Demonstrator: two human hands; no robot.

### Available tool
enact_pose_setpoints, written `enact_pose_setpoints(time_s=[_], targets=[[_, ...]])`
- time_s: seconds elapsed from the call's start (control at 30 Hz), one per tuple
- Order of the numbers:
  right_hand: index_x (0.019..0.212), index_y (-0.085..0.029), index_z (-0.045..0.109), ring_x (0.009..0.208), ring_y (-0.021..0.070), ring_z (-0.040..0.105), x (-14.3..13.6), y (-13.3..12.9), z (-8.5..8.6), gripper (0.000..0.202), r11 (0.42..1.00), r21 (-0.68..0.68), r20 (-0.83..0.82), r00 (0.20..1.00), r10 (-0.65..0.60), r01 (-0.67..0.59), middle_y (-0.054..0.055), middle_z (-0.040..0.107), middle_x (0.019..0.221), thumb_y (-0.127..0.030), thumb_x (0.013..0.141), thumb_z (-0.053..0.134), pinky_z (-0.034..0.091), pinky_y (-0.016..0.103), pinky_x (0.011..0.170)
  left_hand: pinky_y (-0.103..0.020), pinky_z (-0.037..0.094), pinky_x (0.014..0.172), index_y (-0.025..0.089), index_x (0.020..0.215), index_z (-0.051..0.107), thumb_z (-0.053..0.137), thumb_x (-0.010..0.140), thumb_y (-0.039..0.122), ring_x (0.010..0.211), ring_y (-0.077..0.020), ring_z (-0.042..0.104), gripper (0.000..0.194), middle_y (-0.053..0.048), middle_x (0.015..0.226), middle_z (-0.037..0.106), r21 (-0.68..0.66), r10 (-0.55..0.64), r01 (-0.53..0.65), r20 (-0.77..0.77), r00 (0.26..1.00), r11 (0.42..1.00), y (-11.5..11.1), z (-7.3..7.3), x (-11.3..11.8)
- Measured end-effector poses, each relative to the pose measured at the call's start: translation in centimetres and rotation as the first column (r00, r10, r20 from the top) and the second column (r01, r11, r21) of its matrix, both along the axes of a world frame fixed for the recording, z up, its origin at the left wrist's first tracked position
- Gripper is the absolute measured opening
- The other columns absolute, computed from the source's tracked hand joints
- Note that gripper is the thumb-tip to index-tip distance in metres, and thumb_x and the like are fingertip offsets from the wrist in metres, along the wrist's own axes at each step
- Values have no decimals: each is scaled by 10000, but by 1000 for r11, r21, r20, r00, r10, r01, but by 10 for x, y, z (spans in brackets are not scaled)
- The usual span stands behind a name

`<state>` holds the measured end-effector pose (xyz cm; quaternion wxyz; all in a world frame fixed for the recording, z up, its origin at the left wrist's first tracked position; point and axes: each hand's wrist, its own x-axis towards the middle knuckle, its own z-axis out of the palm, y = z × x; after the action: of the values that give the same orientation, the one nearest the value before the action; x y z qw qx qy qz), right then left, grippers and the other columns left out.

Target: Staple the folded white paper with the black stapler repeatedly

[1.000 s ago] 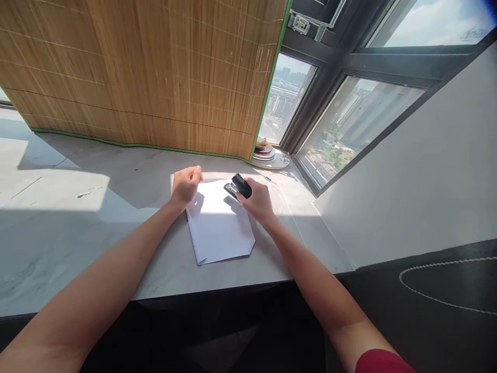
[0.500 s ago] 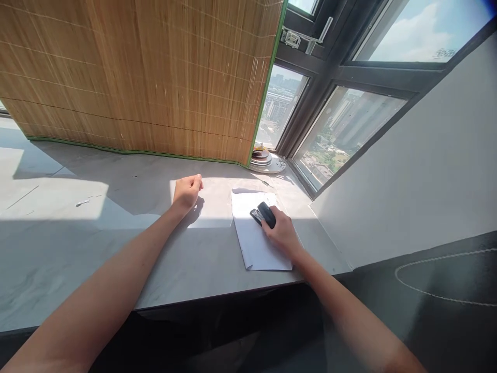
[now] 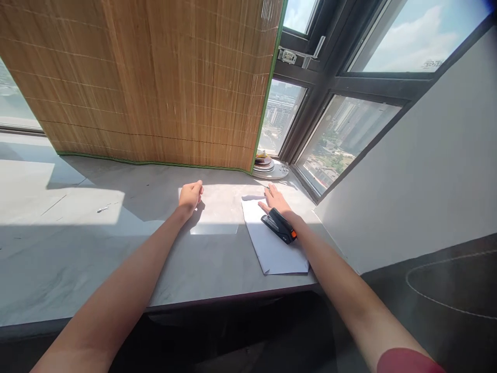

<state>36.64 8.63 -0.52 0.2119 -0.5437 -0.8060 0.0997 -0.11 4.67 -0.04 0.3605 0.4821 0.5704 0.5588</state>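
A black stapler (image 3: 278,226) with an orange part at its rear end lies on white paper (image 3: 277,256), tilted across the sheet. My right hand (image 3: 277,199) is beyond the stapler, at the paper's far edge. Its fingers are stretched forward and apart, with nothing seen in them. The right wrist is beside the stapler. To the left, my left hand (image 3: 190,195) rests on the pale sill (image 3: 217,259), curled into a loose fist away from the paper. No object shows in it.
A bamboo blind (image 3: 166,88) with green edging hangs down to the sill. Stacked plates (image 3: 266,167) stand in the corner by the window frame (image 3: 324,77). A white wall (image 3: 407,171) bounds the right side. Small scraps (image 3: 103,209) lie on the left of the sill.
My right hand has let go of the stapler, leaving it on the paper, and has moved forward with its fingers opened. My left hand stays curled. The view has shifted slightly.
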Motion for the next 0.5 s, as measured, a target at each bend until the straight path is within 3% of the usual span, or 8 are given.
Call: enact_pose_setpoints(time_s=[0.1,0.17,0.23,0.33,0.43,0.5], targets=[[1347,-241,752,1593,451,416,-16,9,-15,607,995,-61,-12,997,-76,75,210,570,1616,-631,884,783,386,603,1237,-293,258,437,254,603,218,590,904,539,429,-94,212,557,62,523,192,9,-207,211,230,951,978,-2,12,-20],[1396,-259,728,1608,469,388,-28,9,-21,661,996,-62,-33,997,-73,71,185,571,1624,-669,879,766,338,659,1273,-293,278,447,244,628,171,574,927,565,446,-93,206,595,56,545,164,75,-281,271,296,913,960,-6,21,-38],[1443,-267,700,1631,470,343,-50,7,-22,680,998,-60,-58,998,-20,17,162,576,1625,-664,893,751,293,685,1295,-291,272,457,233,658,129,507,973,623,462,-95,204,628,41,542,152,166,-233,187,322,918,968,-11,27,-60],[1500,-262,659,1662,461,270,-108,2,-20,688,993,-79,-88,993,79,-86,141,568,1637,-625,921,740,227,683,1321,-299,216,473,211,697,96,386,1008,700,488,-107,163,648,27,534,97,305,-42,-61,321,946,950,-21,29,-95],[1532,-210,628,1676,440,234,-186,-5,-16,709,982,-123,-111,985,129,-143,155,534,1664,-626,964,703,192,643,1330,-330,173,519,194,747,72,339,1028,712,530,-128,139,647,21,571,22,470,105,-260,330,938,843,-34,27,-124],[1537,-144,609,1671,418,237,-237,-11,-13,729,976,-130,-122,980,159,-174,187,501,1685,-631,998,674,186,597,1327,-364,138,550,189,755,72,268,1084,588,553,-145,84,553,11,619,-29,536,123,-307,351,928,787,-42,26,-133]])
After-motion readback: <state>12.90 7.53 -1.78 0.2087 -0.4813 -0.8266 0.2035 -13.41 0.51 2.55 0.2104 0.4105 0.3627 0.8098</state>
